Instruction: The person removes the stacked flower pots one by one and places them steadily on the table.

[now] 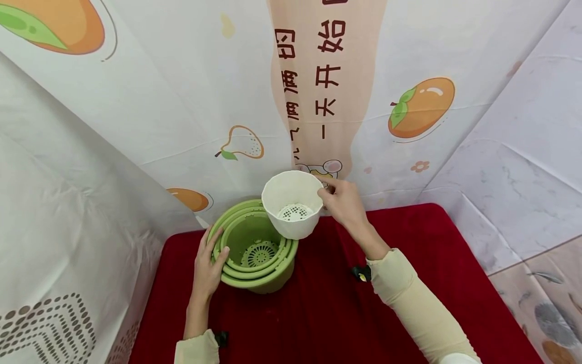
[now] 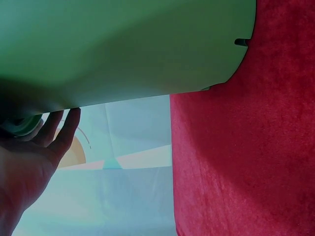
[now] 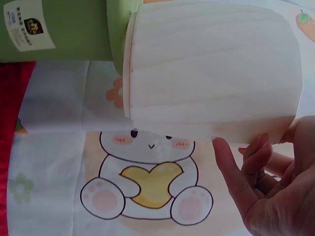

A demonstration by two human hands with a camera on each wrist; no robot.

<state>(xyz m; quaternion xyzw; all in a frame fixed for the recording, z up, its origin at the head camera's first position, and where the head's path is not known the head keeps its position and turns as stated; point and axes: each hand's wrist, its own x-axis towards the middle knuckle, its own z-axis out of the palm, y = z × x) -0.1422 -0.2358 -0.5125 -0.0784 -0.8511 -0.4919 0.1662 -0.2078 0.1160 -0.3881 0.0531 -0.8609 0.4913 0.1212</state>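
Observation:
A stack of several nested green flowerpots (image 1: 273, 287) stands on the red cloth, slots showing in the innermost pot's base. My left hand (image 1: 208, 270) grips the stack's left rim, thumb over the edge and fingers outside. In the left wrist view the green pot wall (image 2: 123, 54) fills the upper part above my fingers. A white flowerpot (image 1: 295, 228) with a perforated base is held up over the stack's back right rim. My right hand (image 1: 344, 203) pinches its rim from the right. The right wrist view shows the white pot's ribbed outer wall (image 3: 211, 73).
A red cloth (image 1: 336, 313) covers the table. Behind it hangs a white printed curtain (image 1: 191, 116) with fruit drawings and writing, close to the pots. More light sheets (image 1: 523, 192) close off the sides. A label (image 3: 30, 24) is stuck on a green pot.

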